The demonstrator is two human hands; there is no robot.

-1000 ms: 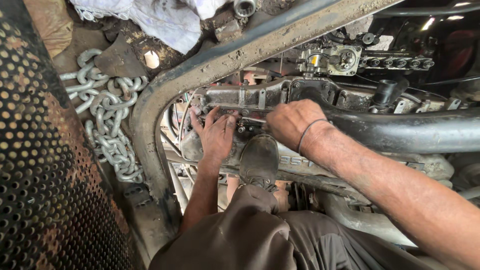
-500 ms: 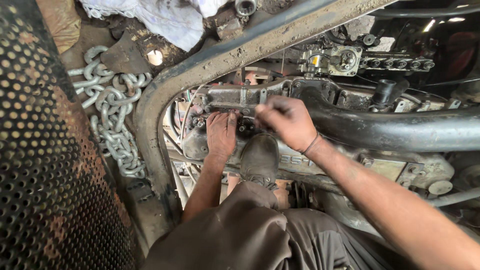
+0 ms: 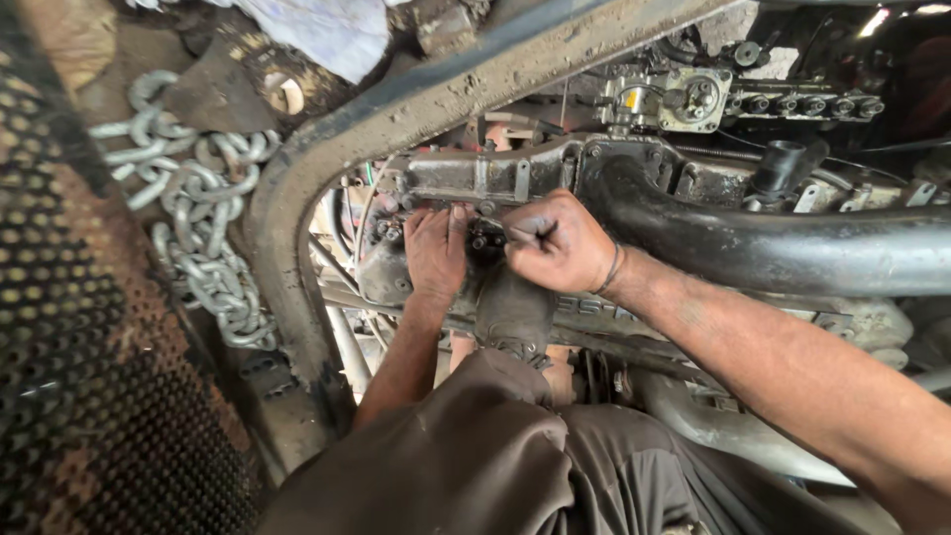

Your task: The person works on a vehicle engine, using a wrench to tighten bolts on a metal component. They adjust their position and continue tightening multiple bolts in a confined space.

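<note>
Down among the engine parts, the left hand [image 3: 436, 250] lies palm-down with its fingers stretched forward and close together, their tips pressed against the underside of a grimy metal bracket [image 3: 485, 176]; it is open and flat, gripping nothing that can be seen. Its forearm rises straight up from the bottom of the view, past the person's brown trousers [image 3: 466, 466]. Just beside it, the right hand [image 3: 557, 243] is curled into a fist, knuckles up, thumb tucked toward the same bracket; whether something small sits inside the fist cannot be told. A dark band circles that wrist, and the forearm runs off to the lower right corner. Both hands touch or nearly touch each other above a dark casting [image 3: 513, 315]. Behind the right hand, a thick black pipe [image 3: 792, 248] crosses to the right edge. A curved, rusty frame bar [image 3: 297, 188] arcs around the left side. Beyond it, a heavy steel chain [image 3: 198, 238] lies in loops beside a perforated metal sheet [image 3: 89, 376].
</note>
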